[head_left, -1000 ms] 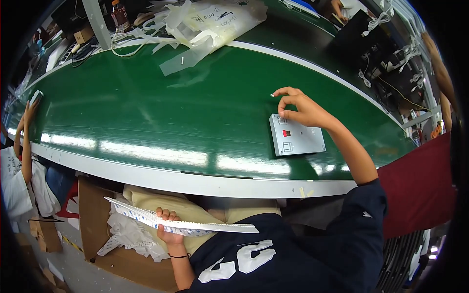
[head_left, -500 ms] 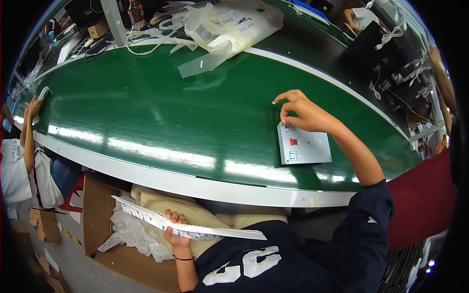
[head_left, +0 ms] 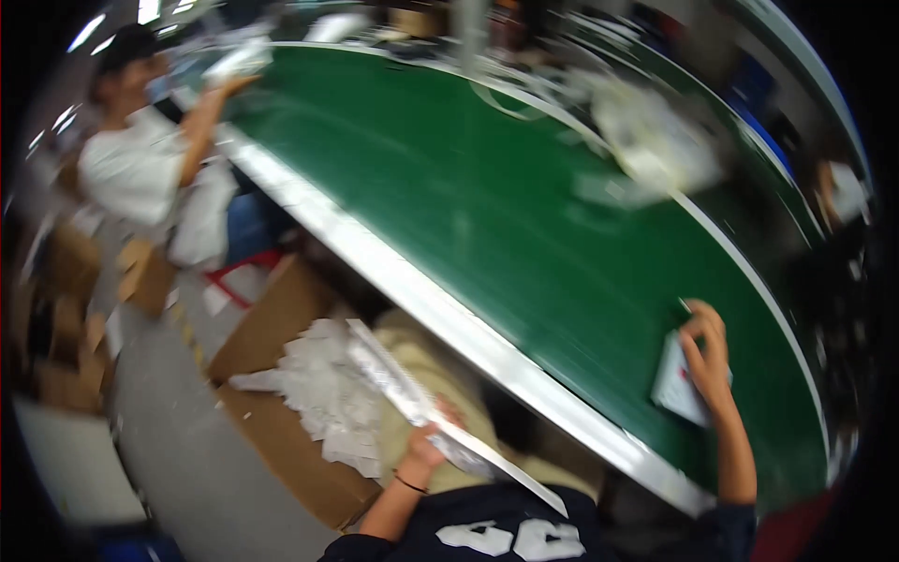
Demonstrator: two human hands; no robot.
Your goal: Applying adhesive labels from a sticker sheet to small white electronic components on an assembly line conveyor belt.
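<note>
My left hand [head_left: 431,440] is closed around a long, narrow white sheet [head_left: 386,367] with a ridged edge, held slantwise over my lap below the bench edge. At the right, my right hand [head_left: 709,348] hovers over a flat light-grey box-shaped device [head_left: 676,391] lying on the green bench top [head_left: 524,262]. A small white piece [head_left: 685,305] shows at the tips of its fingers, too blurred to make out its kind. That hand and forearm cover part of the device.
Crumpled white paper [head_left: 328,393] fills an open cardboard box [head_left: 257,323] beside my legs. A metal edge [head_left: 393,267] borders the bench. Translucent plastic bags [head_left: 655,131] lie at the far side. A co-worker [head_left: 140,159] at the far left holds a pale object.
My view has swung left and blurred, so the bench runs slantwise and the co-worker shows more fully. Both hands keep their hold; the right one stays by the grey device.
</note>
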